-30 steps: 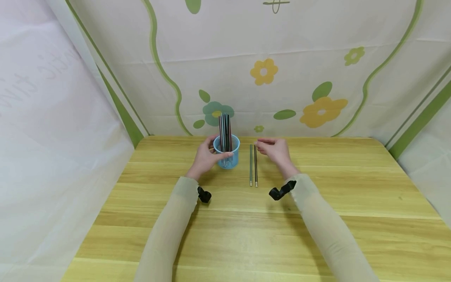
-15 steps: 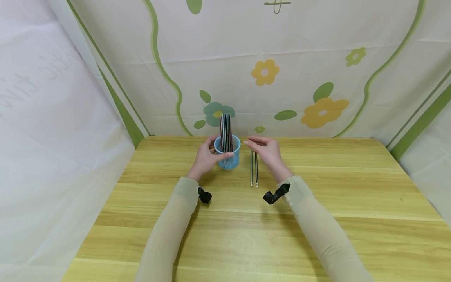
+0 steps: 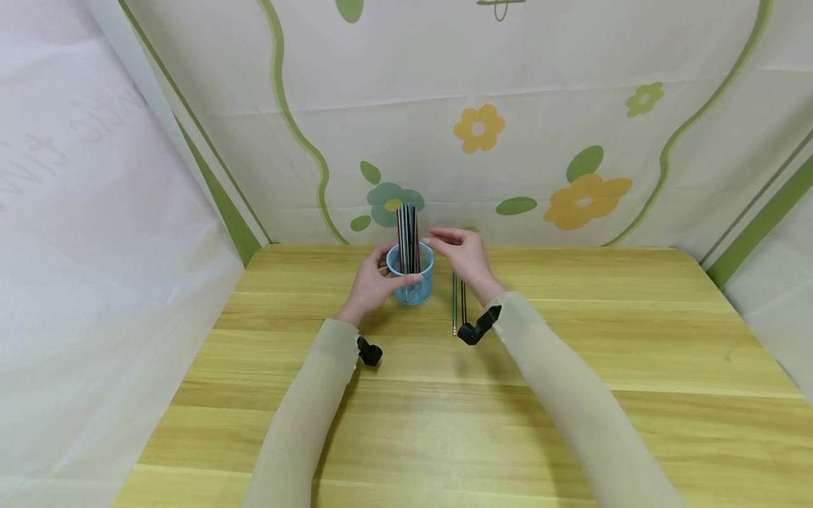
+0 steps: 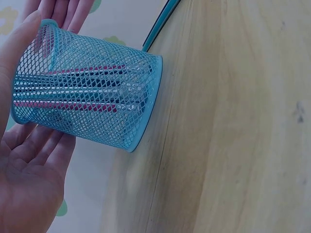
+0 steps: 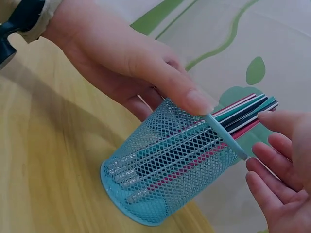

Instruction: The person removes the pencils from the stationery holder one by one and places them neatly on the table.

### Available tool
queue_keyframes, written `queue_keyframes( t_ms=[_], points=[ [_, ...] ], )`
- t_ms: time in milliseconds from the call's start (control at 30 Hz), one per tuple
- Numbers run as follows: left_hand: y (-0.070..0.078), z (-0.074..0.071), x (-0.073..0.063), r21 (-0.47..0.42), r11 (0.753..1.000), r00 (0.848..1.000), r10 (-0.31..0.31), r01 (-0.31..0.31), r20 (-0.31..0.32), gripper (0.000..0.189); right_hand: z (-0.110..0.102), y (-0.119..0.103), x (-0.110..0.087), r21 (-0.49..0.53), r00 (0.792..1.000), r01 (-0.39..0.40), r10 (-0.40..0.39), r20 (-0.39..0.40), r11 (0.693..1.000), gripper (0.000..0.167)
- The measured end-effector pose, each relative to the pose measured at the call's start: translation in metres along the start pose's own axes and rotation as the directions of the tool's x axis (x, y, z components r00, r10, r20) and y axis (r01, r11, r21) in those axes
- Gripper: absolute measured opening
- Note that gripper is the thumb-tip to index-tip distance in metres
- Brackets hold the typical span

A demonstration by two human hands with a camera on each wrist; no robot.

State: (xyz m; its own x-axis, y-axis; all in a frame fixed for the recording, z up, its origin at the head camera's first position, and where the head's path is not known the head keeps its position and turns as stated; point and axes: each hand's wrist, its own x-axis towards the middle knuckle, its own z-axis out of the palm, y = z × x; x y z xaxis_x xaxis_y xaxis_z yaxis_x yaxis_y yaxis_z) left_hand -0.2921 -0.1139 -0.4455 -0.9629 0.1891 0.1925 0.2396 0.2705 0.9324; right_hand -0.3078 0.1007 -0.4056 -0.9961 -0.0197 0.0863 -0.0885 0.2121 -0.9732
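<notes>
My left hand grips a light-blue mesh pencil cup at the back of the table, thumb across the near side by the rim, fingers around the left side. The cup stands upright. In it is a bundle of pencils in teal, black, white and dark red; the right wrist view shows their metal-banded ends at the bottom. My right hand hovers at the cup's right rim, fingers loosely bent, holding nothing. Below it, a teal pencil and a black pencil lie side by side on the table, partly covered by that hand and wrist.
The wooden table ends at the back against a pale cloth printed with flowers and vines. More cloth hangs at both sides. A black wrist mount sticks out from the left sleeve, another wrist mount from the right.
My right hand has moved left and away from me, from beside the two loose pencils to the cup's rim. My left hand and the cup have stayed put.
</notes>
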Motion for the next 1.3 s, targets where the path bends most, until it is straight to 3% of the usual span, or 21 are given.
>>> queue_keyframes(
  t_ms=[433, 667, 1300],
  points=[
    [0.001, 0.000, -0.001, -0.006, 1.000, 1.000, 0.008, -0.008, 0.000, 0.088, 0.015, 0.001, 0.015, 0.004, 0.999, -0.018, 0.018, 0.035, 1.000, 0.038],
    [0.000, 0.000, 0.000, -0.010, 1.000, 1.000, 0.011, -0.011, 0.000, 0.087, 0.020, 0.001, 0.017, 0.019, 1.000, 0.008, -0.008, 0.024, 1.000, 0.032],
    [0.001, 0.001, 0.001, -0.014, 1.000, 1.000, 0.003, -0.003, -0.001, 0.086, 0.027, 0.001, 0.017, 0.087, 1.000, -0.012, 0.013, -0.011, 0.996, 0.035]
  ],
)
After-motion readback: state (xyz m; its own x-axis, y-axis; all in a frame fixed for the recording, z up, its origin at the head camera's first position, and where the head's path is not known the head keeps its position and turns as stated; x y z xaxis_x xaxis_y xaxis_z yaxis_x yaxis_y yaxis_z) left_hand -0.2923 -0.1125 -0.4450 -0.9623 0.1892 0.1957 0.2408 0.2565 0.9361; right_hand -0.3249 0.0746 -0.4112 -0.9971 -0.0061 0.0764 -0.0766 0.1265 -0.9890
